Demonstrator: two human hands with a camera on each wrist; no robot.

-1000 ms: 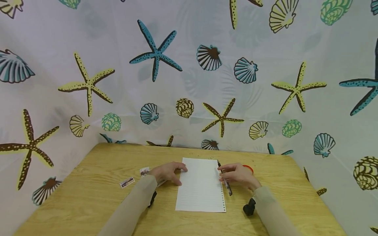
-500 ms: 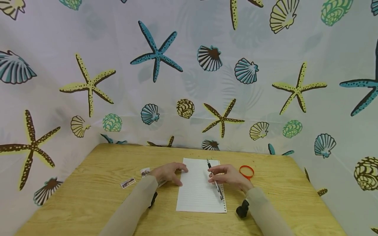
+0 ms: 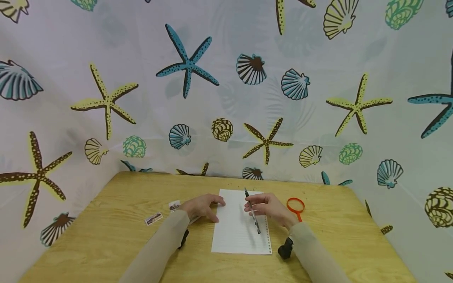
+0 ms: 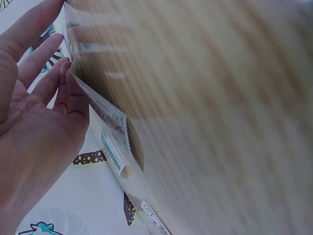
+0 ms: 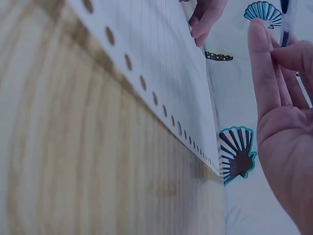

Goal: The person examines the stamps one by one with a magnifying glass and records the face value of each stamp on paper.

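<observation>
A curtain printed with starfish and shells wraps round three sides of your wooden table (image 3: 116,232), which fills the lower half of the frame. Just below centre lies the lined sheet of paper (image 3: 237,230), its punched edge to the right. Your left hand (image 3: 202,208) rests at the sheet's left edge, fingers straight and relaxed, fingertips touching the paper. Your right hand (image 3: 270,209) hovers over the upper right of the sheet with fingers curled round the pen (image 3: 252,211), whose tip points up toward the far edge.

To the left of your left hand sit two small stamps (image 3: 153,218), and an orange magnifying glass (image 3: 295,206) lies right of the paper.

The risk here, as I judge it: your left fingers only touch the edge lightly, so the sheet may slide or twist once the pen presses. Your right sleeve could also drag across the punched edge and lift it.
</observation>
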